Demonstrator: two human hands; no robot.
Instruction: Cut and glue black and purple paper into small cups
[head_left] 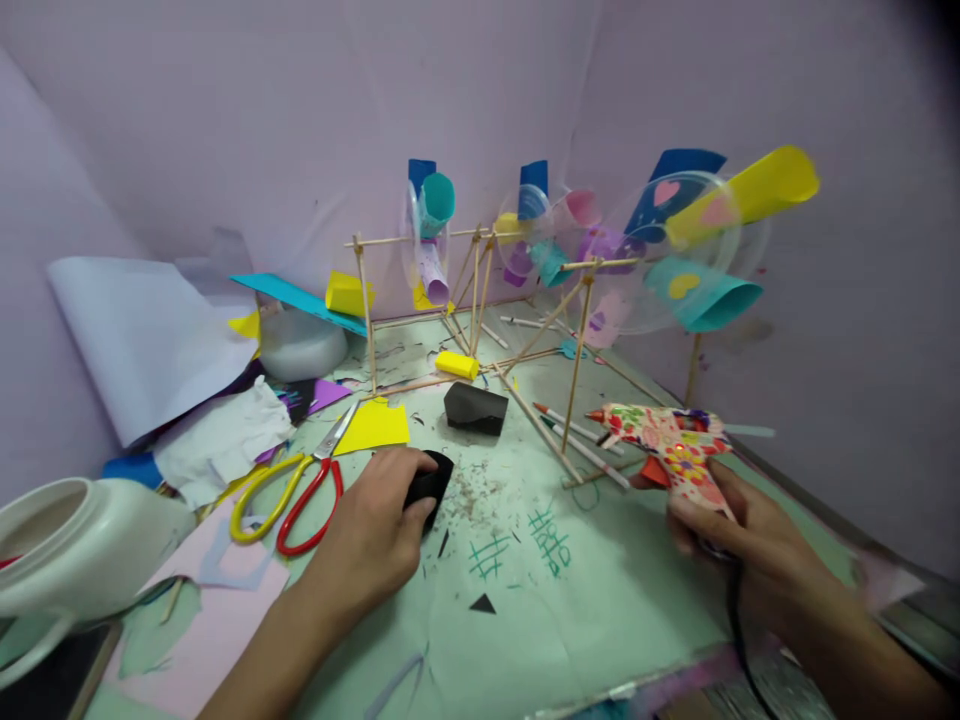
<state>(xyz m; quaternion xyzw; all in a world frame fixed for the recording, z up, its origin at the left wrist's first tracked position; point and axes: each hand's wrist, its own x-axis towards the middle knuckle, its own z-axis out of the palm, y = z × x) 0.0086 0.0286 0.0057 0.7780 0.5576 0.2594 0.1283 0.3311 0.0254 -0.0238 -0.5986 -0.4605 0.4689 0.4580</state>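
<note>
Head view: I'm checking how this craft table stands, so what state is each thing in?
Glue gun: gripped in the right hand; whether hot, can't tell
Black paper: curled, held in the left hand
Black roll: lying on its side
Yellow roll: lying on its side
Scissors: lying down, blades closed or nearly so
Stick frame: standing
White sheet: curled

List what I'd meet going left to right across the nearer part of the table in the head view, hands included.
White container, scissors, left hand holding black paper, black triangular scrap, glue gun in the right hand.
</note>
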